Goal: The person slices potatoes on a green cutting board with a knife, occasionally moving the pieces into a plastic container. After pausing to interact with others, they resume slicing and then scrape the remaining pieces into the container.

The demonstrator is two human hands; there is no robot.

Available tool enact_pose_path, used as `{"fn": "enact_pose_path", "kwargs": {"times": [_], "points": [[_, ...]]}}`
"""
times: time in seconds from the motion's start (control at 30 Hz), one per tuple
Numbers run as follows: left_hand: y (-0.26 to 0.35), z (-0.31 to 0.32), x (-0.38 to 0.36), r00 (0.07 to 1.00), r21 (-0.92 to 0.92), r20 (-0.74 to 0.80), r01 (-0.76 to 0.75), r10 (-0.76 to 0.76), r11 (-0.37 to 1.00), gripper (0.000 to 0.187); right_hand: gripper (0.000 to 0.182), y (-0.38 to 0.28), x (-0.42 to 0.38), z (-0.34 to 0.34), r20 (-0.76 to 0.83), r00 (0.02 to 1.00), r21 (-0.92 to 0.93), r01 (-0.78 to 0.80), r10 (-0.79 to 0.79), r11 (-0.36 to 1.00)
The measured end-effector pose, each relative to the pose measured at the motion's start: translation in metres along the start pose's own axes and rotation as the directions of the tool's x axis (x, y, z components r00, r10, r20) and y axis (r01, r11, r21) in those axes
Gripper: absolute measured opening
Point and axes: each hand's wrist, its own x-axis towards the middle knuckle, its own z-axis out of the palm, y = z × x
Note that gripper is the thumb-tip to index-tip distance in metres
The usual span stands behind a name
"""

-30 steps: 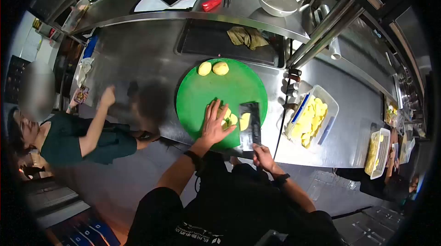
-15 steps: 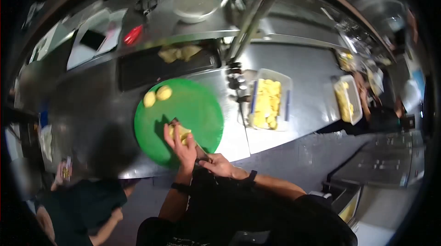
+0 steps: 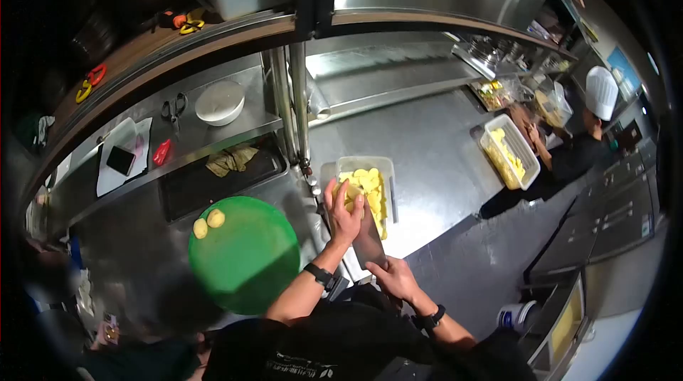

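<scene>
My left hand (image 3: pixel 344 216) is closed around some pale yellow slices (image 3: pixel 351 194) above the near-left part of a clear tub (image 3: pixel 390 175) that holds more yellow slices (image 3: pixel 368 180). In my right hand (image 3: pixel 398 279) is the handle of a wide-bladed knife (image 3: pixel 368 240); the blade points up and left, close beside the left hand's slices. Left of my hands, two peeled, potato-like pieces (image 3: pixel 215 219) rest at the upper left of a round green board (image 3: pixel 245 253).
Across the counter (image 3: pixel 434 139) at right, a person in a white hat (image 3: pixel 602 93) works by another tub of yellow pieces (image 3: pixel 525 174). A dark tray with a crumpled cloth (image 3: pixel 231 160) lies behind the board. A white bowl (image 3: pixel 220 103) stands on the shelf. Another person is at lower left.
Both hands have moved right from the green board to the tub, carrying the slices and the knife. The view has shifted, showing more of the upper shelf and the person at right.
</scene>
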Motion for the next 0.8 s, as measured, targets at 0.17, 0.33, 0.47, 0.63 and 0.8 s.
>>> {"fn": "enact_pose_path", "kwargs": {"times": [0.17, 0.33, 0.47, 0.63, 0.8], "points": [[-0.108, 0.113, -0.032, 0.906, 0.259, 0.283, 0.245, -0.316, 0.934, 0.046, 0.048, 0.067, 0.021, -0.091, 0.041, 0.962, 0.085, -0.272, 0.27, 0.959], [-0.13, 0.137, -0.037, 0.919, 0.47, 0.232, 0.18, -0.318, 0.864, 0.045, 0.031, 0.107, 0.037, -0.149, 0.067, 0.943, 0.343, -0.33, 0.327, 0.879], [-0.085, 0.126, 0.003, 0.717, 0.585, 0.326, 0.36, -0.616, 0.727, 0.046, 0.03, 0.122, 0.057, -0.177, 0.108, 0.953, 0.366, -0.303, 0.284, 0.88], [-0.072, 0.104, 0.017, 0.748, 0.373, 0.521, 0.234, -0.412, 0.898, 0.065, 0.03, 0.11, 0.09, -0.178, 0.131, 0.96, 0.393, -0.281, 0.249, 0.876], [-0.042, -0.024, 0.019, 0.925, 0.382, 0.267, 0.158, -0.272, 0.91, 0.059, 0.03, 0.094, 0.133, -0.142, 0.286, 0.958, 0.317, -0.08, -0.015, 0.945]]}}
